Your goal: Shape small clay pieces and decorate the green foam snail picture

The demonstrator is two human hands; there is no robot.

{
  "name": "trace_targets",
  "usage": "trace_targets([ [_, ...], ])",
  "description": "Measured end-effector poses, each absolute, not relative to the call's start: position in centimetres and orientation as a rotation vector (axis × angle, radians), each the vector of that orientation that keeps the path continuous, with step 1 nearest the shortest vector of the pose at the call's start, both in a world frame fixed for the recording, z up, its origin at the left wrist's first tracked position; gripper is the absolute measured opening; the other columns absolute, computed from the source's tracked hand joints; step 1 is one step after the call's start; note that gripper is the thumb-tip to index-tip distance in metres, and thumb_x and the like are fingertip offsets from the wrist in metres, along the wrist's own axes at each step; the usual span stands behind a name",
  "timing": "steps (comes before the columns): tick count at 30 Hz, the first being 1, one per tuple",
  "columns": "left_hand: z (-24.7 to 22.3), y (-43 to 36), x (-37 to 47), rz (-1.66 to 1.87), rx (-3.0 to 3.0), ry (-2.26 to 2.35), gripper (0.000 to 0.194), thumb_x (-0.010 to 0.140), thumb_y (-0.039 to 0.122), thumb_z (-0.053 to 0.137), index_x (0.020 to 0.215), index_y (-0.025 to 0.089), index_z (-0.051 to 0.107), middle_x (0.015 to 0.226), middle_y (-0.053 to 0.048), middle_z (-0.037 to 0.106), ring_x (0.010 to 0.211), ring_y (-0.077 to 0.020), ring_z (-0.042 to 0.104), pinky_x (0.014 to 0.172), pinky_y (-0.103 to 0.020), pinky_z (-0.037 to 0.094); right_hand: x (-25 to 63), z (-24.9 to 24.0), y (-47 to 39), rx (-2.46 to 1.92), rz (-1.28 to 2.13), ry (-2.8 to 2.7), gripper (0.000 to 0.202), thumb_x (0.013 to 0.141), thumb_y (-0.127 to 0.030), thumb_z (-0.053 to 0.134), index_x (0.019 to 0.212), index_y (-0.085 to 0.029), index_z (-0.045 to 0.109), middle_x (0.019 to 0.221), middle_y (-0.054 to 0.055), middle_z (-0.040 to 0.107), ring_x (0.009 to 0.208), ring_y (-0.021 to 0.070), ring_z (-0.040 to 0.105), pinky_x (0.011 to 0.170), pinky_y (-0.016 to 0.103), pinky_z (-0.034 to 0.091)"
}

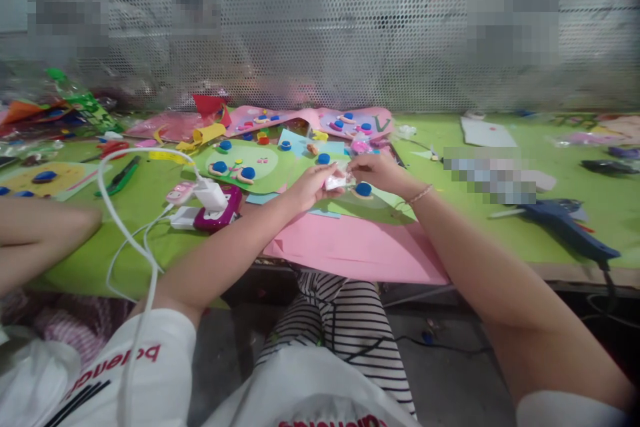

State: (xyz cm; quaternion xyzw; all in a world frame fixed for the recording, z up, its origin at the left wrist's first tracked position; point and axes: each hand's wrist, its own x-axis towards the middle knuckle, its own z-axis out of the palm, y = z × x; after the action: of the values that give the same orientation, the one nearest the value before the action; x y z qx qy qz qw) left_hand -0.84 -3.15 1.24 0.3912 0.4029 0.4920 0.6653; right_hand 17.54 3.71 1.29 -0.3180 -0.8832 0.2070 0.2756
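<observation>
My left hand is closed around a small white packet above the middle of the table. My right hand meets it from the right, its fingers pinched at the packet's clear edge. Beneath both hands lies a green foam shape bearing blue rounded pieces. One blue piece sits just below my right hand, and another is just beyond my left hand. A pink sheet lies along the near table edge.
A purple power strip with white plugs and a looping cable stands left of my left forearm. A blue glue gun lies at the right. Green cutter, red scissors and another person's arm are at the left.
</observation>
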Motion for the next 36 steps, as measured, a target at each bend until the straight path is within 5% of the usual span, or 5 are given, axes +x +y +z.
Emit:
trace_targets([
  [10, 1.7, -3.3, -0.9, 1.073, 0.852, 0.884, 0.028, 0.094, 0.025, 0.045, 0.072, 0.011, 0.056, 0.068, -0.004, 0.06, 0.051, -0.0104, 0.061, 0.053, -0.024, 0.053, 16.9, 1.5, 3.0, -0.94, 0.349, -2.399, 0.031, 0.09, -0.033, 0.043, 0.062, -0.02, 0.046, 0.057, 0.002, 0.059, 0.054, 0.012, 0.051, 0.056, 0.024, 0.036],
  [18, 1.0, -3.2, -0.8, 1.025, 0.9, 0.805, 0.028, 0.092, 0.028, 0.05, 0.073, 0.01, 0.06, 0.065, -0.002, 0.056, 0.053, -0.0103, 0.059, 0.056, -0.026, 0.054, 16.1, 1.5, 2.5, -0.848, 0.381, -2.397, 0.054, 0.092, -0.059, 0.032, 0.053, -0.021, 0.031, 0.047, -0.004, 0.031, 0.045, 0.009, 0.029, 0.048, 0.026, 0.022],
  [28, 1.6, -3.3, -1.2, 1.113, 0.917, 0.824, 0.027, 0.092, 0.028, 0.05, 0.073, 0.011, 0.059, 0.066, -0.002, 0.059, 0.053, -0.0101, 0.059, 0.054, -0.024, 0.052, 16.5, 2.4, 1.8, -0.824, 0.549, -2.356, 0.02, 0.091, -0.03, 0.039, 0.074, -0.02, 0.043, 0.063, -0.001, 0.048, 0.057, 0.0113, 0.043, 0.056, 0.025, 0.035],
  [36, 1.3, -3.0, -1.2, 1.133, 0.905, 0.827, 0.027, 0.091, 0.026, 0.052, 0.07, 0.011, 0.059, 0.069, -0.003, 0.062, 0.053, -0.009, 0.059, 0.053, -0.023, 0.052, 16.4, 2.1, 2.7, -0.879, 0.559, -2.235, 0.014, 0.08, -0.024, 0.056, 0.068, -0.017, 0.055, 0.062, -0.001, 0.053, 0.057, 0.0095, 0.045, 0.053, 0.023, 0.035],
])
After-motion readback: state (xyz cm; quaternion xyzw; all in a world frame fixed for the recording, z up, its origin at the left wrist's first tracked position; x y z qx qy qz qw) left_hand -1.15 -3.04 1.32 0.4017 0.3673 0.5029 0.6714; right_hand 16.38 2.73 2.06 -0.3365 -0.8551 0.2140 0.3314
